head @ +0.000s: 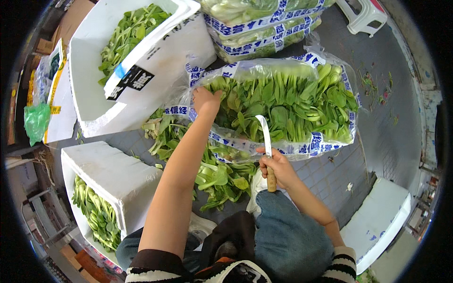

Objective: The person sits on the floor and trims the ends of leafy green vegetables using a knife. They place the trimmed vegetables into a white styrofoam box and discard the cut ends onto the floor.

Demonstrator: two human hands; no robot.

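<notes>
A small curved knife (pixel 265 136) with a wooden handle is held in my right hand (pixel 279 168), its blade pointing up and away from me over the near edge of the pack. Before me lies an opened clear plastic bag (pixel 279 65) with blue printed writing, full of leafy green bok choy (pixel 279 100) packed in rows. My left hand (pixel 207 100) reaches to the left end of this bag, touching the film and the outermost greens. Its fingertips are partly hidden, so I cannot tell whether they grip anything. Loose leaves (pixel 219 177) lie on the floor between my feet and the bag.
A large white foam box (pixel 177 53) with greens inside tilts at upper left. Another foam box (pixel 109 169) of bok choy lies at lower left. Wrapped packs (pixel 262 32) are stacked behind. A white stool (pixel 368 17) stands far right, and a foam piece (pixel 378 208) lies lower right.
</notes>
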